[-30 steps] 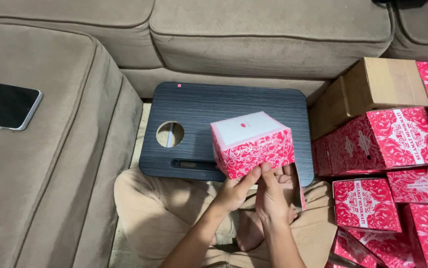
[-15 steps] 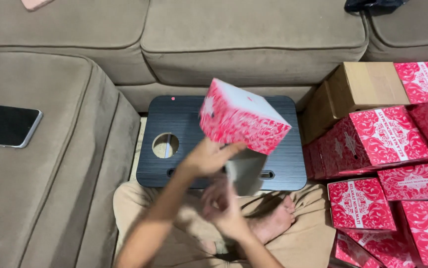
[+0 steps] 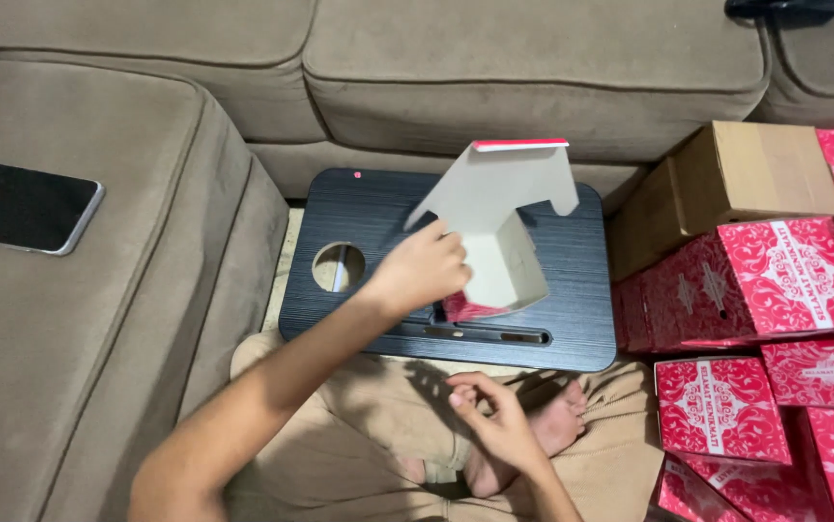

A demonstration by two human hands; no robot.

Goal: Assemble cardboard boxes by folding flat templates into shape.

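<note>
Now | left hand (image 3: 424, 271) holds one open box (image 3: 494, 237) | right hand (image 3: 494, 420) seemingly empty

Black lap tray (image 3: 378, 208) bears open box (image 3: 499, 242); sofa (image 3: 127, 319) bears phone (image 3: 16, 205).

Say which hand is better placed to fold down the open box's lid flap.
Probably right hand: it's free, over the lap. Left hand already grips the open box on the lap desk, steadying it.
</note>
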